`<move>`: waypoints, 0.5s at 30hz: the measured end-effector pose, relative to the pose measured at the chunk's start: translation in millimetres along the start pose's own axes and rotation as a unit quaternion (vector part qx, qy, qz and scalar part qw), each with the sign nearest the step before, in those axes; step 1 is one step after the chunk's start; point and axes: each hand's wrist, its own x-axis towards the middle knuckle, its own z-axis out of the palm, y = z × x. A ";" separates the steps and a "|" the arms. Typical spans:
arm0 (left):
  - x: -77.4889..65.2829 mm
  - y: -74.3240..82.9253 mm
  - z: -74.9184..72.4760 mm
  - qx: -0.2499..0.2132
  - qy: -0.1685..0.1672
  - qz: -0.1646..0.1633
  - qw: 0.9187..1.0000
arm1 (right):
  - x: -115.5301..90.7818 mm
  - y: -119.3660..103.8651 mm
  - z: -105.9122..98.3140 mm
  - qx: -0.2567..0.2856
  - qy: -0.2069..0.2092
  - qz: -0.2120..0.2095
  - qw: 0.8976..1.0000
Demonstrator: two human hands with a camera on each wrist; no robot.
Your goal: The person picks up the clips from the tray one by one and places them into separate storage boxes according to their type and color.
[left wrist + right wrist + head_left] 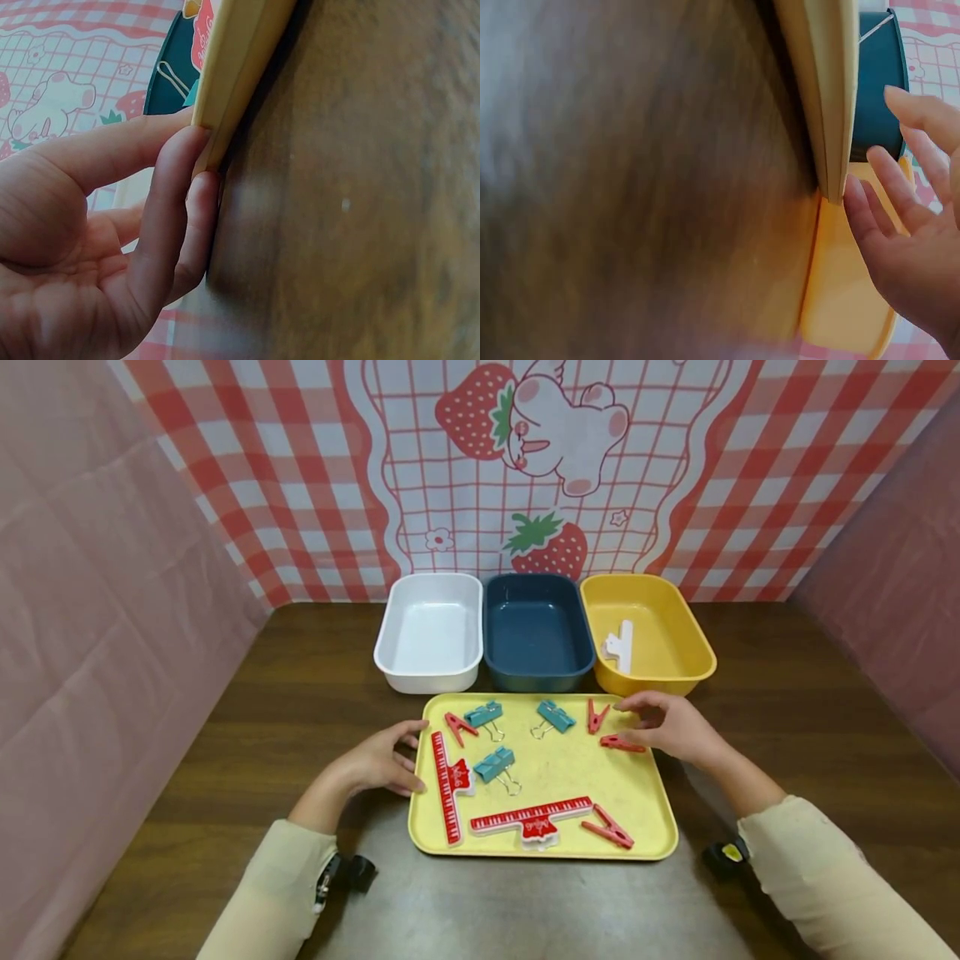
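Pale sleeves (262, 893) poke in from both bottom corners of the frame, and the left hand (375, 762) has its fingers apart and relaxed, tips against the left edge of the yellow tray (577, 772). Right hand (678, 727) is at the tray's upper right, fingers spread, right by a red peg (621, 743), can't tell if they're touching it. Tray sits mid-frame with three more red pegs, three teal binder clips (493, 763) and two long red clips (447, 787) scattered on it. Just above it are white (429, 682), dark blue (540, 679) and orange-yellow bins (660, 687), the rightmost holding a white clip (626, 643), with checked strawberry cloth (285, 460) across the top
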 end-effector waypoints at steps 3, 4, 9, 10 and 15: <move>0.2 0.0 0.1 0.003 -0.001 0.000 1.000 | 0.9 0.5 1.7 -0.057 -0.015 -0.046 0.997; 0.3 0.0 0.0 0.003 -0.001 0.000 1.000 | 1.2 0.7 2.3 -0.074 -0.019 -0.059 0.995; 0.2 0.2 0.5 0.007 0.001 -0.001 1.000 | 2.2 2.9 3.8 -0.121 -0.040 -0.101 0.987; 0.3 0.2 0.5 0.008 0.002 -0.002 1.000 | 2.2 3.2 4.0 -0.124 -0.045 -0.106 0.986; 1.3 -0.2 0.9 0.010 0.005 -0.006 1.000 | 2.7 4.4 5.5 -0.136 -0.064 -0.125 0.981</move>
